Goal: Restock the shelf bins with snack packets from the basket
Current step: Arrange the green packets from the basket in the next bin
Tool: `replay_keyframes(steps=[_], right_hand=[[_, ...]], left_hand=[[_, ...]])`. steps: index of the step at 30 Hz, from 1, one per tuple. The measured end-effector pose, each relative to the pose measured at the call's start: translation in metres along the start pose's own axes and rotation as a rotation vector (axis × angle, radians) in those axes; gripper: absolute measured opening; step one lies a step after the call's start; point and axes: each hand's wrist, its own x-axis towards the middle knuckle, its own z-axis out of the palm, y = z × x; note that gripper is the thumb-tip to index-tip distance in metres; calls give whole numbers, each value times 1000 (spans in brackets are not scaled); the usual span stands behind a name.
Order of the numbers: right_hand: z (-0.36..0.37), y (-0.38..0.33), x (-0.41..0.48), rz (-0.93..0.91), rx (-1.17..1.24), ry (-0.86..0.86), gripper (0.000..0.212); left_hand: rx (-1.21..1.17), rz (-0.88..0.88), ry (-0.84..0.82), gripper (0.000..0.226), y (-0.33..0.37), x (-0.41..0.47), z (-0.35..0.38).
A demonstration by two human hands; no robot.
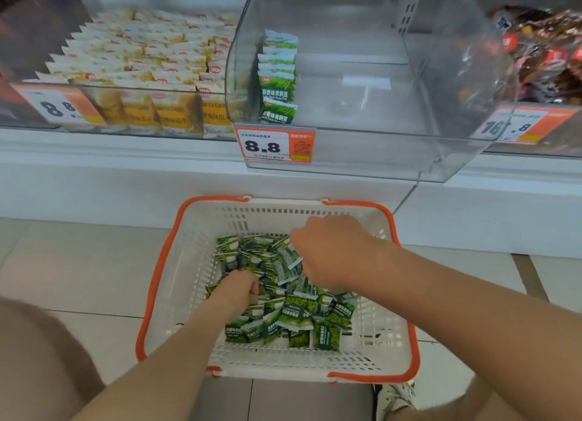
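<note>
A white basket with an orange rim [185, 263] stands on the floor below the shelf and holds a heap of green snack packets [296, 313]. My left hand [237, 290] is down in the heap with its fingers curled round packets. My right hand [330, 250] is over the heap's far side and grips a bunch of green packets [288, 257]. Above, a clear shelf bin [362, 106] holds one short row of the same green packets [277, 77] against its left wall, and most of its floor is bare.
A bin of yellow and white packets [141, 71] sits to the left, a bin of dark red packets [541, 55] to the right. Orange price tags [274, 145] hang on the bin fronts. The white shelf base runs behind the basket. A shoe [395, 395] shows at the basket's near right corner.
</note>
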Motion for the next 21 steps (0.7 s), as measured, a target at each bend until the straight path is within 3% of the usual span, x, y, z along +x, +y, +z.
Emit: replay_keyframes(steps=[4, 7, 12, 16, 21], right_hand=[[-7, 1, -7, -16, -2, -3, 8], [-12, 2, -14, -13, -2, -28, 8], [-18, 12, -26, -15, 21, -86, 22], [-30, 27, -32, -12, 79, -8, 28], [-45, 28, -35, -91, 215, 128, 91]], left_hand=[[-86, 101, -5, 19, 11, -18, -3], [-221, 165, 32, 29, 22, -33, -19], [-529, 206, 20, 24, 66, -68, -84], [-732, 271, 14, 13, 101, -100, -142], [-903, 343, -110, 26, 126, -132, -199]])
